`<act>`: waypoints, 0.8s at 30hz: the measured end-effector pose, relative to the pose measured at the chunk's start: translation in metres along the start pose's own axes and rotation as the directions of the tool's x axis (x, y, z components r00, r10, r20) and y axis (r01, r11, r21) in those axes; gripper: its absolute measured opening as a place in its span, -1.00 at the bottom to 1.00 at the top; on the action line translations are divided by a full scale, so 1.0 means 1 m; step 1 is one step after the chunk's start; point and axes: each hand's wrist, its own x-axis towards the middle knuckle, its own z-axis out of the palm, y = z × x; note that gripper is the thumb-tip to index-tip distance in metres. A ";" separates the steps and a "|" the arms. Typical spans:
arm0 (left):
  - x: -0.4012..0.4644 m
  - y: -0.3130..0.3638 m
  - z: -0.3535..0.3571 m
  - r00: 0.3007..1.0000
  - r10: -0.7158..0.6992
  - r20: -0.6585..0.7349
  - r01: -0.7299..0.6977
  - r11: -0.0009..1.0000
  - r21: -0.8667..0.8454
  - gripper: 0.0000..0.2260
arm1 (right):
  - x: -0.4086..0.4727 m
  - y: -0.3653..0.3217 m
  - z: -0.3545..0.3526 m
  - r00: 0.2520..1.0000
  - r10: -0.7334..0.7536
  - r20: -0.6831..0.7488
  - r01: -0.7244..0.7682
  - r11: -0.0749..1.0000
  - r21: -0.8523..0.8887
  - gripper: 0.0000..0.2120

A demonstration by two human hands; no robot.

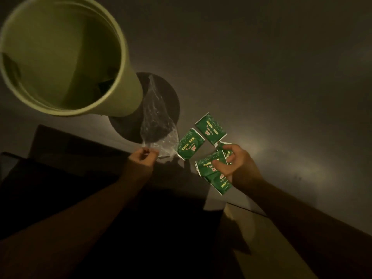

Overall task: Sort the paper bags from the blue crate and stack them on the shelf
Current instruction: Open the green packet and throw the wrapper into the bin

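Green packets [211,171]: several held in right hand [234,164], long axis slanting toward lower right. Left hand [142,159] pinches clear plastic bag [156,119], tip pointing away.

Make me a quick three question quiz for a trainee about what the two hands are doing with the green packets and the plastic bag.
1. True or false: the left hand pinches the clear plastic bag.
2. How many green packets lie flat on the surface, apart from those in the right hand?
3. What stands at top left? A) blue crate B) pale green bin C) shelf

Key:
1. True.
2. Two: the left packet and the far packet; the held packets are a separate bunch.
3. B, the pale green bin.
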 end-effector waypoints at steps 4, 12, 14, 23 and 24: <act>0.059 -0.019 0.014 0.985 0.162 -0.053 -0.125 0.899 0.419 -0.65 | 0.033 0.052 0.018 0.996 0.072 -0.055 -0.081 0.982 -0.173 -0.23; 0.132 -0.020 0.052 0.972 0.231 -0.048 -0.134 0.708 0.693 -0.14 | 0.079 0.101 0.071 0.942 0.283 -0.180 -0.298 0.953 -0.062 0.00; 0.145 -0.016 0.064 0.982 0.190 -0.023 -0.117 0.693 0.712 -0.05 | 0.083 0.107 0.079 0.948 0.250 -0.195 -0.271 0.959 -0.088 0.05; 0.154 -0.040 0.115 0.965 0.241 0.107 -0.231 0.575 0.785 -0.06 | 0.102 0.107 0.117 0.864 0.392 -0.317 -0.426 0.904 -0.042 0.25; 0.153 -0.046 0.118 0.957 0.268 0.112 -0.246 0.544 0.802 -0.07 | 0.104 0.105 0.118 0.851 0.398 -0.343 -0.431 0.902 -0.023 0.21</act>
